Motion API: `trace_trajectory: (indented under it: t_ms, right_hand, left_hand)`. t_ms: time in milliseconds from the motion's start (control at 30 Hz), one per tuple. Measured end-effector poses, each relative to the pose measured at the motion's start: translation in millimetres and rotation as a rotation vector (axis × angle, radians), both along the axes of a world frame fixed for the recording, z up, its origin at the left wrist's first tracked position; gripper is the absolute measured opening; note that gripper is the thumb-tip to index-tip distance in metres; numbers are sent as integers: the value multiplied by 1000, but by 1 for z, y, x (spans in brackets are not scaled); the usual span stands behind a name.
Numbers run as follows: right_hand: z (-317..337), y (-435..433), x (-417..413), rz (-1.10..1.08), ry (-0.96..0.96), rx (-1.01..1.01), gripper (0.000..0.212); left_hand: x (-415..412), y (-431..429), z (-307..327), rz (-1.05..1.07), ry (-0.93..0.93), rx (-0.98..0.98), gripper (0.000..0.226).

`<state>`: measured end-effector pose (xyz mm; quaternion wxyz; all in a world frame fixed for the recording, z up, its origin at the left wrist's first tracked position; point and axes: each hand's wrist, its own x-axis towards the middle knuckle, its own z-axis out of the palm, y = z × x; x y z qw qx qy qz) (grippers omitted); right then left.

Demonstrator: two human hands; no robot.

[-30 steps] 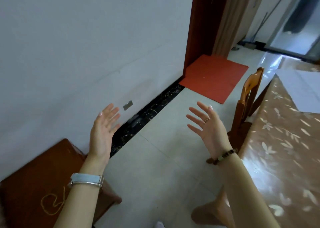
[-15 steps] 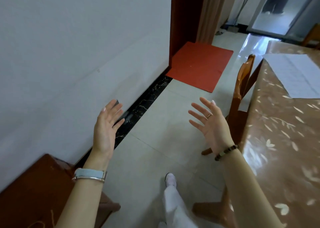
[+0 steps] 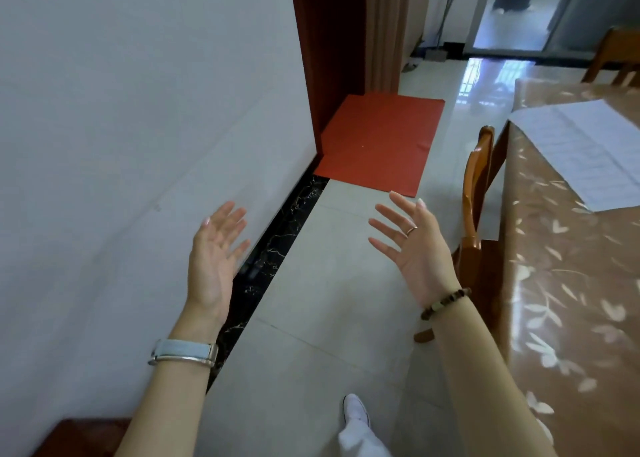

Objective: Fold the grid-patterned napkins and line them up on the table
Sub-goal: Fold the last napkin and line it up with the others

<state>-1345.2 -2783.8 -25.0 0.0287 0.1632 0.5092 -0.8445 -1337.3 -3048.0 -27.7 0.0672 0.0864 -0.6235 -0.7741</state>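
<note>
Evidently readied for the napkin (image 3: pixel 585 151) on the table (image 3: pixel 554 283), the left hand (image 3: pixel 213 259) and right hand (image 3: pixel 414 248) hover beside it, spread and empty.

left hand (image 3: pixel 214 259) raised empty, right hand (image 3: pixel 414 245) likewise, napkin (image 3: pixel 585 151) on table (image 3: pixel 561 283)

White grid-patterned napkin (image 3: pixel 585 151), unfolded, lying flat on the floral-clothed table (image 3: pixel 568 283), near its far edge

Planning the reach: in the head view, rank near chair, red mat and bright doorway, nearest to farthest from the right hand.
1. Chair, just right of the right hand.
2. Red mat, on the floor ahead.
3. Doorway, at the far back.
</note>
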Motion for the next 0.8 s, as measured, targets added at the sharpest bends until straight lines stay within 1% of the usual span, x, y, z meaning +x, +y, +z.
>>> trace_trajectory:
  t_ms: [233, 500, 800]
  right_hand:
    - [7, 29, -54, -48, 0, 1, 42]
    - [9, 56, -99, -134, -9, 22, 39]
    - [6, 75, -168, -270, -5, 71, 40]
  left_hand:
    - [-65, 24, 1, -42, -5, 48, 48]
    - [-139, 53, -1, -129, 4, 78, 47]
    - [-259, 83, -3, -283, -9, 122, 47]
